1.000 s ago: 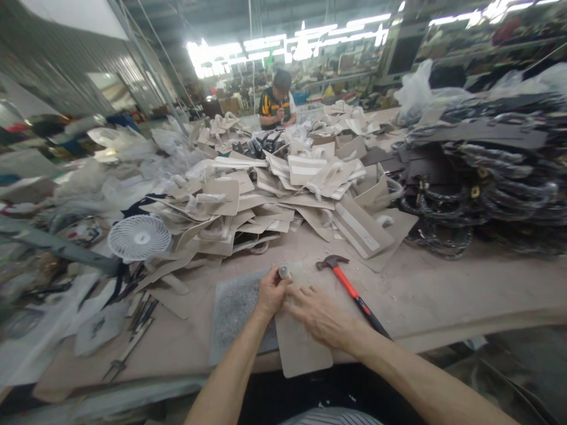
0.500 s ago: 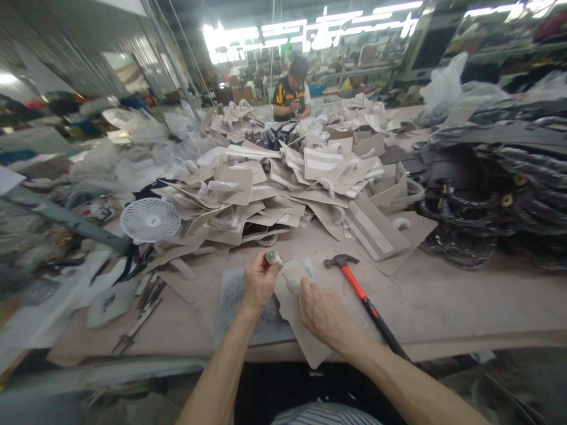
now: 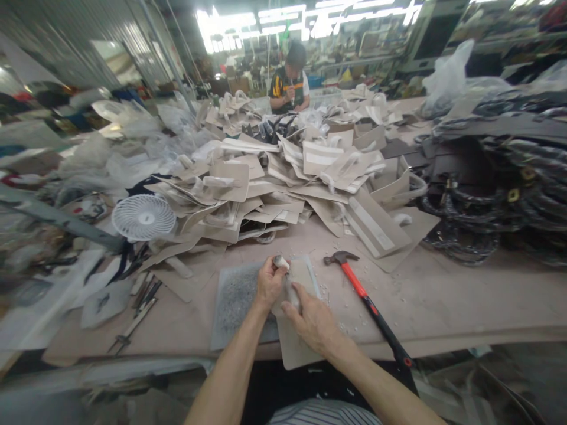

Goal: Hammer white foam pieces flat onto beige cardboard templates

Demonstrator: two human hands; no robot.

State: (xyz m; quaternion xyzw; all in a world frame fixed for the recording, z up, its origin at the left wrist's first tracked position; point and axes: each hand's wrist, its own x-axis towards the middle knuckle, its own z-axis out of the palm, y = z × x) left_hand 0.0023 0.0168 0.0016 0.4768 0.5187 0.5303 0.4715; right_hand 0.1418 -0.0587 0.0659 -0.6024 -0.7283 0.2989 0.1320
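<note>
My left hand (image 3: 268, 287) is closed around a short whitish cylinder with a round grey end (image 3: 280, 261), perhaps a punch tool. My right hand (image 3: 315, 320) grips a beige bag panel (image 3: 296, 349) by its plastic-wrapped strap, thumb and fingers pressed on it. The panel lies at a slant over a speckled grey slab (image 3: 234, 304), its lower end past the table's front edge. Right of my hands rests a claw hammer (image 3: 357, 283) with a red and black handle, head away from me. Small white bits are scattered beside it.
Beyond my hands is a large heap of beige bag panels (image 3: 283, 195). A white fan (image 3: 144, 217) and several metal tools (image 3: 144, 298) are at left. Dark bags with wrapped handles (image 3: 473, 195) are stacked at right. A person (image 3: 289, 82) sits across the table.
The panel has turned more upright and shifted slightly left under my right hand. My left hand with the cylinder has moved a little right, and more of the slab shows.
</note>
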